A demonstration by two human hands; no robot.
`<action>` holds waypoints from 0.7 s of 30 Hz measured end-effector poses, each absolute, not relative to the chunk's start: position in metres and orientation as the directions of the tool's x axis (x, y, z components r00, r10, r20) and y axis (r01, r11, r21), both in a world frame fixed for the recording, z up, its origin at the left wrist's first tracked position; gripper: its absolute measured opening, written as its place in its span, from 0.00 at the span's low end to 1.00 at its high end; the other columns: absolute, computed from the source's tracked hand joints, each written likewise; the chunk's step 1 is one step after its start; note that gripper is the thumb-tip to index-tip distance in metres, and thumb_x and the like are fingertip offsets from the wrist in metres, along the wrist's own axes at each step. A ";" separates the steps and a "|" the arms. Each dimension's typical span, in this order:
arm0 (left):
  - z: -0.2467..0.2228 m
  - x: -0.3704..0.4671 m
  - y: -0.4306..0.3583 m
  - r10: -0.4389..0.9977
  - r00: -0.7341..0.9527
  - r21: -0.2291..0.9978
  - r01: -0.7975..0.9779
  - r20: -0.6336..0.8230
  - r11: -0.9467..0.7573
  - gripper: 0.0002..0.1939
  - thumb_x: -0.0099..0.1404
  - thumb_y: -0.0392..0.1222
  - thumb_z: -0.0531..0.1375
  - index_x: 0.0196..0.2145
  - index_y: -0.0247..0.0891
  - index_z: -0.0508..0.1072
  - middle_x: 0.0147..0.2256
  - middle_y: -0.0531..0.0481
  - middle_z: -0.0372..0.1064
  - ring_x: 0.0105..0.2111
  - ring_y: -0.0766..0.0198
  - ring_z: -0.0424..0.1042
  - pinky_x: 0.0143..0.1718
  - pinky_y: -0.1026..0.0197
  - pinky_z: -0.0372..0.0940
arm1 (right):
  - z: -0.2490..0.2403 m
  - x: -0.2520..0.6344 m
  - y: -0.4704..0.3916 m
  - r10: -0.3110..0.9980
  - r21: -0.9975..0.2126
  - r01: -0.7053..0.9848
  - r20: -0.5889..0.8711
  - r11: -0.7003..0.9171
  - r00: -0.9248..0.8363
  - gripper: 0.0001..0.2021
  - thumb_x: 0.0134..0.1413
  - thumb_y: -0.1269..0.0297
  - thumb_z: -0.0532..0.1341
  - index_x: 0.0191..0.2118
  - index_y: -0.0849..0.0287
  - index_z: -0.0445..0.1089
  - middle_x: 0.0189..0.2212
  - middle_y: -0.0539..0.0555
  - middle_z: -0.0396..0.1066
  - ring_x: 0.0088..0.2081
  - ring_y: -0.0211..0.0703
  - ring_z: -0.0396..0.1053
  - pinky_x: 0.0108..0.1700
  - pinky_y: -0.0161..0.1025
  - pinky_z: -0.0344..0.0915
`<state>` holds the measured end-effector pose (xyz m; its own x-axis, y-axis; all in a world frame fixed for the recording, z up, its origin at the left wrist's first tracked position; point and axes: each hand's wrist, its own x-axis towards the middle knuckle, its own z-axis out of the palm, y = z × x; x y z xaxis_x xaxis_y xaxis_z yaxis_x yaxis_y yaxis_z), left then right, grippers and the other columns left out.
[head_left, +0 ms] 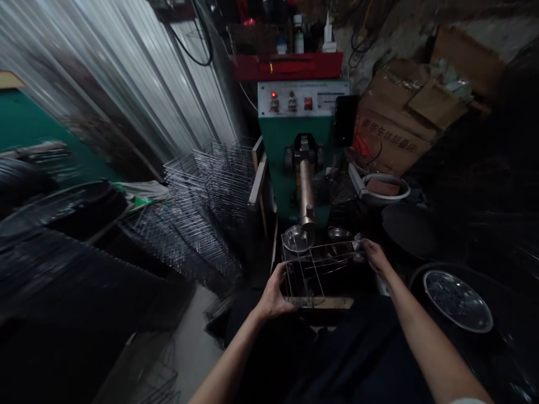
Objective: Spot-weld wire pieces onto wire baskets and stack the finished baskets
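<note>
Both my hands hold a thin wire rack [322, 269] in front of a green machine [280, 151]. My left hand [275, 294] is closed round the rack's left side, the thumb lying low near a wooden strip [332, 303]. Over at the right end, my right hand [374, 255] pinches the wire, with something pale and blurred at the fingertips. A copper-coloured arm [307, 188] comes down from the machine and ends just above the rack. Behind the wires sits a small round metal dish [292, 240], and a second shiny dish [340, 234] lies to its right.
Stacked wire racks [210, 191] stand to the left. At the right are a dark pan [408, 230], a metal basin [391, 193] and a round tray of small parts [457, 300]. A cardboard box [391, 123] leans behind. The control panel [303, 98] shows a red light.
</note>
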<state>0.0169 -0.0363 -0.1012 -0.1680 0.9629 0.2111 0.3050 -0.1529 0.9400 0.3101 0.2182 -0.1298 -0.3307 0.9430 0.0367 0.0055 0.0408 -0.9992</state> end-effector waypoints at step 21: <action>-0.059 0.006 -0.150 0.994 0.066 0.976 0.204 -0.089 0.073 0.71 0.45 0.57 0.78 0.75 0.50 0.39 0.73 0.34 0.41 0.65 0.36 0.62 0.63 0.33 0.64 | -0.092 0.356 0.152 0.443 -0.798 0.597 -0.567 -0.085 -0.695 0.20 0.36 0.55 0.76 0.37 0.59 0.81 0.16 0.48 0.69 0.14 0.35 0.59 0.15 0.29 0.52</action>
<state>0.0064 -0.1497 -0.0591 0.0663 0.9939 -0.0887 0.2039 0.0735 0.9762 0.3559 0.1522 -0.0922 -0.6945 0.4428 -0.5671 0.5972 -0.0848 -0.7976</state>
